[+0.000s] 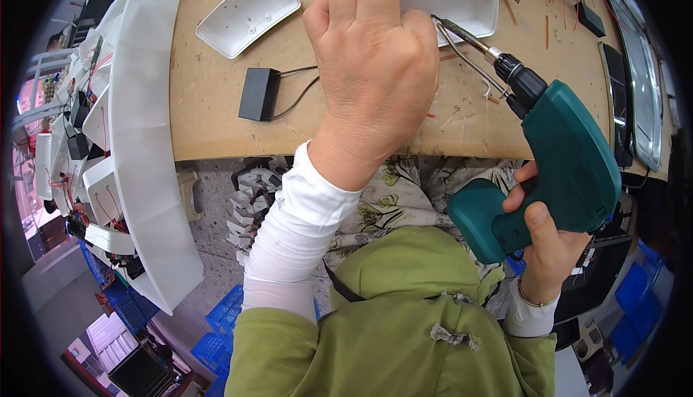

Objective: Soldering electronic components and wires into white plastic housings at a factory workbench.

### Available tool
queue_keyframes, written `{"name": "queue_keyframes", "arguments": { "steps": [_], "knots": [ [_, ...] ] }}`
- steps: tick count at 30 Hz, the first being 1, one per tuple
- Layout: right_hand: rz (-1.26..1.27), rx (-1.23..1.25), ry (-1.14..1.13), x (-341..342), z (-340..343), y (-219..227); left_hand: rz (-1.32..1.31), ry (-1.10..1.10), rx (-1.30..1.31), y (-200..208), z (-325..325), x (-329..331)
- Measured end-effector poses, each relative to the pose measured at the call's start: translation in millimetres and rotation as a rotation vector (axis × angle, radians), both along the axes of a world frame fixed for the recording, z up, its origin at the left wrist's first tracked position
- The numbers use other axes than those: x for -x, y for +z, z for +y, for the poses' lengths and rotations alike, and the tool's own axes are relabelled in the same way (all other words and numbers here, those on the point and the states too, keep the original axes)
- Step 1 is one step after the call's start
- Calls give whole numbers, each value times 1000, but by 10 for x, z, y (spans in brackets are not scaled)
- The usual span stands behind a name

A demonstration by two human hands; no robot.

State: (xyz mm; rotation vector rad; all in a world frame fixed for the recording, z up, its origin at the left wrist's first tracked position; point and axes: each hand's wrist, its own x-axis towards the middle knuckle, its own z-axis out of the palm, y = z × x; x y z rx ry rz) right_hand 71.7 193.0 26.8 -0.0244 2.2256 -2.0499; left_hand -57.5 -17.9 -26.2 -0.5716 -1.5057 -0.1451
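Note:
My left hand (377, 72) is closed on the edge of a white plastic case (468, 9), tilted on its side at the far edge of the bench. In my right hand (550, 247) is a green pistol-shaped soldering gun (575, 155). Its metal tip, with a thin curved tube beside it, reaches to the case's opening by my left fingers. The exact contact point is hidden by that hand. A small black box (258, 94) with two black leads lies left of my left wrist; the leads run behind it.
Another white case shell (249, 13) lies open side up at the back left. A large white tray (148, 108) with cases and red-wired parts flanks the brown bench (209, 137). Circuit boards and wires lie along the back; a flat glossy panel (639, 72) stands at right.

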Motion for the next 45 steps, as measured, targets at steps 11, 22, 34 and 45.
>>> {"name": "queue_keyframes", "arguments": {
  "steps": [11,22,34,45],
  "knots": [
    [-48,14,-20,-13,-3,-7,-2,8,9,-8,-8,-4],
    [-6,-10,-5,-19,32,-16,3,25,24,-2,-8,-6],
    [-6,19,13,-25,15,-4,11,29,33,169,-2,-60],
    [-16,16,0,-21,19,2,7,33,12,11,-5,-14]
  ]
}}
